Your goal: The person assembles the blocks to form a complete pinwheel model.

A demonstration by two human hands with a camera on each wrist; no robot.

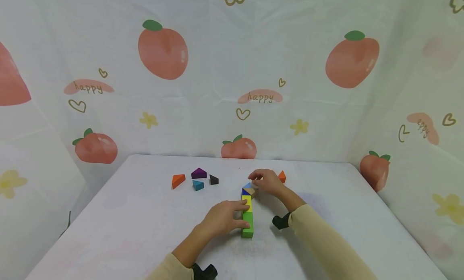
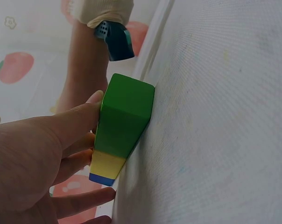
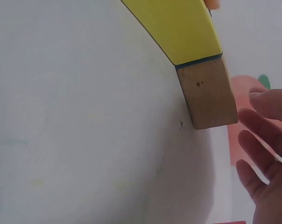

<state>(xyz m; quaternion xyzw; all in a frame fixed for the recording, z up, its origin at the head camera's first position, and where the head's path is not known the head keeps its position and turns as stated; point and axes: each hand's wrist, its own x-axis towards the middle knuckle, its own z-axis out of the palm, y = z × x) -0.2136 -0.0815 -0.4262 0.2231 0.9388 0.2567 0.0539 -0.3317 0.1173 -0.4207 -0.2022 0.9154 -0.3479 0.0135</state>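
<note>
A row of blocks lies on the white table (image 1: 145,215): a green block (image 1: 247,223) nearest me, then a yellow block (image 1: 247,202), a dark blue block (image 1: 245,191) and a tan wooden block (image 1: 251,191). My left hand (image 1: 224,217) rests its straight fingers (image 2: 71,123) against the left side of the green block (image 2: 124,116) and yellow block (image 2: 107,164). My right hand (image 1: 264,180) hovers at the far end of the row. In the right wrist view its fingers (image 3: 264,154) are loose and apart from the tan block (image 3: 208,91).
Loose blocks lie at the back left: an orange wedge (image 1: 178,180), a purple piece (image 1: 198,173), a dark brown piece (image 1: 214,179) and a teal triangle (image 1: 197,185). Another orange block (image 1: 282,176) sits just behind my right hand. A fruit-print cloth (image 1: 232,90) walls in the table.
</note>
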